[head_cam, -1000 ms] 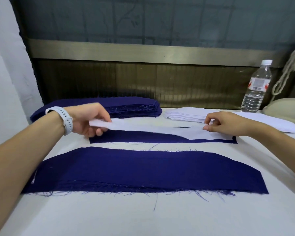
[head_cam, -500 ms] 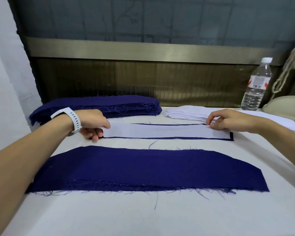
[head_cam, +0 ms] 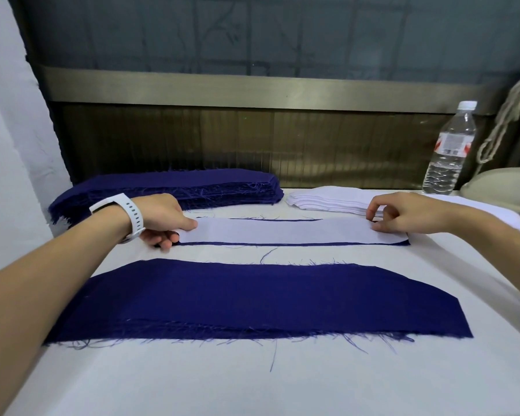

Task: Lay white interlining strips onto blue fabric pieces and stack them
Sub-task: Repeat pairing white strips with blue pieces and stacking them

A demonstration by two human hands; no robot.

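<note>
White strip (head_cam: 282,231) flat on narrow blue piece (head_cam: 282,244) mid surface (head_cam: 252,385), left hand (head_cam: 159,217) fingers pinching its left end, right hand (head_cam: 403,213) thumb on right end, fingers curled, grip cannot be told.

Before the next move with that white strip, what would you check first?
1. White strip flat on blue piece: ok.
2. Blue margin showing along the near edge: ok.
3. Strip's left end aligned: cannot tell, left hand covers it.
4. Left hand released: not ok, it pinches the end.
5. Right hand released: cannot tell; thumb touches the strip.
6. Nearer blue fabric bare on top: ok.
</note>
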